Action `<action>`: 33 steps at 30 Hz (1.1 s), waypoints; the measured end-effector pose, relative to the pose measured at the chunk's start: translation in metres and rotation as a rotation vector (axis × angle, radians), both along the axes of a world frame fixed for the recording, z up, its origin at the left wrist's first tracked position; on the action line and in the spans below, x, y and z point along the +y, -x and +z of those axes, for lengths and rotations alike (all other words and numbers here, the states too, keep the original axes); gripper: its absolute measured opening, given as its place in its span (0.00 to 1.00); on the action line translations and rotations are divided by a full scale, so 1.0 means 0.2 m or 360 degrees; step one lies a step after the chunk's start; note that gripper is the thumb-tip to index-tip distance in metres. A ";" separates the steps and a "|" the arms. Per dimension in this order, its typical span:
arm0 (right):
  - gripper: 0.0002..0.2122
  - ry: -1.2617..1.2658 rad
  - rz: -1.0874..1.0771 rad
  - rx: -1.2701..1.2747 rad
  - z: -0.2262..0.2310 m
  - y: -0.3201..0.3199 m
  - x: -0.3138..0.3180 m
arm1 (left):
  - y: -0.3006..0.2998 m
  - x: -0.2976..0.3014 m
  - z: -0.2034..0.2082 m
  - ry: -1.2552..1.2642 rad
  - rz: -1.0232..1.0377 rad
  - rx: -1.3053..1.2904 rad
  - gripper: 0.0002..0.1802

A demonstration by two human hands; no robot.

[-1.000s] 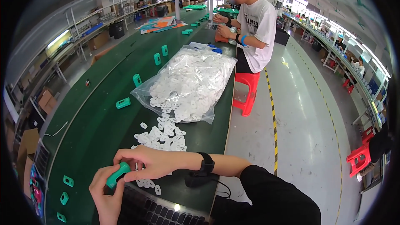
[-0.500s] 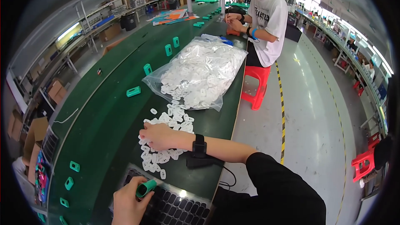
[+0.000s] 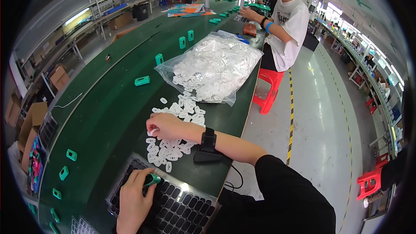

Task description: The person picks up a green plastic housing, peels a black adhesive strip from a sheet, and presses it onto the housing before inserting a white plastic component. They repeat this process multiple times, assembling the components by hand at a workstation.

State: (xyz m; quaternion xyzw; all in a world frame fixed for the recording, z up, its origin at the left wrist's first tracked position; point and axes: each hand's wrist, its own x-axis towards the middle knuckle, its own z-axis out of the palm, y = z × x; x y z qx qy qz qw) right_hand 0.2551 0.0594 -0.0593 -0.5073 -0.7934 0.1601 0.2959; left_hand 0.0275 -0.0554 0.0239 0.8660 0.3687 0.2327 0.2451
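My left hand is closed round a small green plastic housing, tilted above a sheet of black oval stickers. Over the heap of small white oval plastic pieces, my right hand pinches one white oval piece between thumb and fingers. A black band circles my right wrist. The heap spreads out in front of a large clear plastic bag full of the same white pieces.
Green housings stand and lie along the dark green bench, several more at its left edge. A black device with a cable lies by the right edge. Further along, a co-worker sits on a red stool.
My right hand has drawn a white piece out of the heap and now pinches it. My left hand has turned the green housing slightly. The whole view has shifted a little.
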 end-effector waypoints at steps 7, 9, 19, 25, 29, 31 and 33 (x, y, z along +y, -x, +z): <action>0.04 -0.0161 -0.0015 0.0303 0.11 -0.07 -0.03 | 0.03 0.02 -0.04 -0.0012 0.0042 0.0048 0.19; 0.04 0.0128 0.0015 0.0787 0.19 -0.07 -0.05 | 0.06 0.04 -0.08 0.0005 -0.0006 0.0030 0.18; 0.07 0.0556 0.0258 0.1312 0.33 0.00 -0.39 | 0.07 0.11 -0.09 0.0247 -0.0054 0.0018 0.16; 0.05 0.0620 0.0208 0.1020 0.40 0.15 -0.52 | 0.09 0.12 -0.11 0.0323 -0.0042 -0.0006 0.18; 0.05 0.0235 0.0391 0.0695 0.36 0.23 -0.58 | 0.09 0.13 -0.12 0.0325 -0.0055 0.0046 0.22; 0.04 0.0223 0.0403 0.0466 0.35 0.28 -0.58 | 0.09 0.13 -0.15 0.0148 -0.0099 -0.0066 0.19; 0.03 0.0198 0.0430 0.0432 0.35 0.29 -0.56 | 0.08 0.13 -0.15 0.0182 -0.0091 -0.0088 0.19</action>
